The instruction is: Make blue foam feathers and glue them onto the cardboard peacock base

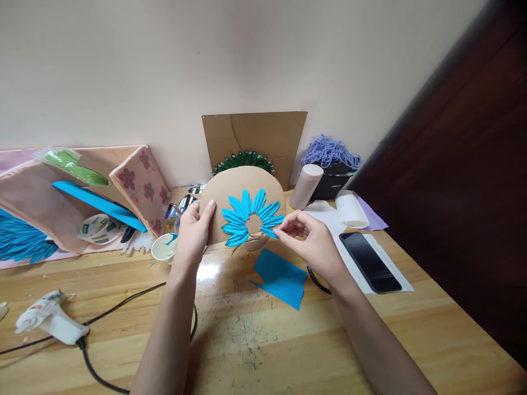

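A rounded piece of brown cardboard (222,189) is held up above the table, tilted toward me. My left hand (197,227) grips its left edge, thumb on the front face. Several blue pleated petals (236,211) form a partial ring on the cardboard, with a gap at the bottom. At the ring's lower right, my right hand (304,236) pinches the tip of a blue petal (269,231) between thumb and fingers. A cut blue sheet (282,277) lies on the table below the cardboard.
A white glue gun (51,318) with a black cable lies at left. Behind it stands a pink box (144,186), beside a paper cup (163,247). Toward the right are a phone (370,263), a pale bottle (307,186) and purple yarn (331,152). A cardboard panel (263,129) leans on the wall.
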Tool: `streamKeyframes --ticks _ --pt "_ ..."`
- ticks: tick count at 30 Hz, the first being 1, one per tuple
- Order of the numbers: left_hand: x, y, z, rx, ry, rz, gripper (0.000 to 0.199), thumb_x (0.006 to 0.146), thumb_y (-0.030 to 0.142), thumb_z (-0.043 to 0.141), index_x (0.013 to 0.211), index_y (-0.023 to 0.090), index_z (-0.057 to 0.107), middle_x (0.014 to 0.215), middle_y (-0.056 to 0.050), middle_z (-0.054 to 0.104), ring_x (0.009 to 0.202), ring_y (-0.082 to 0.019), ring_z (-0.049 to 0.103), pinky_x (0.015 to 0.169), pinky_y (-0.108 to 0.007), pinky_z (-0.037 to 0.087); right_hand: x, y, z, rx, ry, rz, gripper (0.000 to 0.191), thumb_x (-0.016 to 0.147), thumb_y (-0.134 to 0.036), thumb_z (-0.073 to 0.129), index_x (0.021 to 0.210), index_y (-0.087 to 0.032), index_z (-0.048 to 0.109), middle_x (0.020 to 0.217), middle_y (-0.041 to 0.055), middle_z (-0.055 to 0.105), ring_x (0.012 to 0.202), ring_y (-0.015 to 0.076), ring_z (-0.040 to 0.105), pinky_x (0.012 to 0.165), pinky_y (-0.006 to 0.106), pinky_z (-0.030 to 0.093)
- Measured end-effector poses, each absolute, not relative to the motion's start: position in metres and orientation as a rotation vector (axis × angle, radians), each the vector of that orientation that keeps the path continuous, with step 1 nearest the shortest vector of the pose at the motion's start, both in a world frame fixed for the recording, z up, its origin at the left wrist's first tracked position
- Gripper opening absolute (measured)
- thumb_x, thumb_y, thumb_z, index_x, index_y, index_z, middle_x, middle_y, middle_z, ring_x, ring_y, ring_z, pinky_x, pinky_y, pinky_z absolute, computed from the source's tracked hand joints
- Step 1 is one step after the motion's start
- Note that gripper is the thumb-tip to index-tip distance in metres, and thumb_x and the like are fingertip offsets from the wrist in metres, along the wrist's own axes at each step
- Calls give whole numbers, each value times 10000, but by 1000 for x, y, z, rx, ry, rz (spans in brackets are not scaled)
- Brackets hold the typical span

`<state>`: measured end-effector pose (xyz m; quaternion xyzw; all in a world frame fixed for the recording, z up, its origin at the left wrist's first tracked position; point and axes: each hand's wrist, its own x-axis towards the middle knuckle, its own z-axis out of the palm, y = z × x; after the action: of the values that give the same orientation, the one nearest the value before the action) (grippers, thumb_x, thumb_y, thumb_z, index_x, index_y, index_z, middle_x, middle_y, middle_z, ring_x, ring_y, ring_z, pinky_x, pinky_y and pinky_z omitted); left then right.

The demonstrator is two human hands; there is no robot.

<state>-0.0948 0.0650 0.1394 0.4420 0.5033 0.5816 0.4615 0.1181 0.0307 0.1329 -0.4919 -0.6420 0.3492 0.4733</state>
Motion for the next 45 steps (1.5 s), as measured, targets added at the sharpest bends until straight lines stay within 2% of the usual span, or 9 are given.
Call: streamKeyframes --ticks 7,13,24,28,31,34,38,45 --pt "-90 62 143 1119 1218 1460 296 731 352 620 955 160 595 946 -57 682 878 -212 634 762 -325 513 116 24 137 -1261 -1626 681 85 762 -242 605 739 -189 543 701 7 586 623 130 533 559 239 428" --pt "-88 59 146 1117 1254 1453 301 718 360 623 939 157 602 898 -58 688 848 -222 637 698 -311 521 116 22 136 -1288 -1678 608 65 778 -243 577 759 -198 534 693 12 578 616 140 531 536 247 423" --pt "-93 62 137 1161 1261 1507 315 740 391 602 953 160 610 882 -49 685 786 -199 633 716 -297 503 108 21 136 -1322 -1754 294 47 784 -201 554 753 -209 521 735 15 567 687 159 505 638 285 409" --pt "-93 63 137 1117 1270 1530 313 729 385 614 943 157 612 870 -48 686 822 -212 634 740 -312 504 113 21 137 -1340 -1588 400 127 790 -292 581 744 -210 495 706 5 556 631 140 507 568 259 411" --pt "-93 63 138 1114 1276 1547 303 727 393 614 923 162 613 864 -45 686 846 -218 632 758 -323 503 117 23 136 -1304 -1472 724 213 760 -362 619 762 -213 466 696 1 570 586 131 532 495 239 417" --pt "-92 62 139 1097 1265 1548 298 726 387 616 923 163 612 855 -45 686 835 -213 634 772 -329 501 116 24 135 -1212 -1423 943 234 741 -355 638 771 -211 456 732 18 592 640 150 574 508 246 457" --pt "-90 61 140 1097 1258 1540 294 723 388 619 913 164 612 859 -45 687 818 -207 635 772 -326 502 112 23 134 -1181 -1402 838 203 750 -295 630 723 -211 447 743 19 586 703 154 581 613 270 482" --pt "-89 59 142 1100 1260 1544 274 730 384 618 896 166 612 855 -40 687 803 -203 637 759 -323 508 112 22 134 -1209 -1442 674 184 762 -254 617 712 -212 445 724 2 561 657 133 544 616 263 457"
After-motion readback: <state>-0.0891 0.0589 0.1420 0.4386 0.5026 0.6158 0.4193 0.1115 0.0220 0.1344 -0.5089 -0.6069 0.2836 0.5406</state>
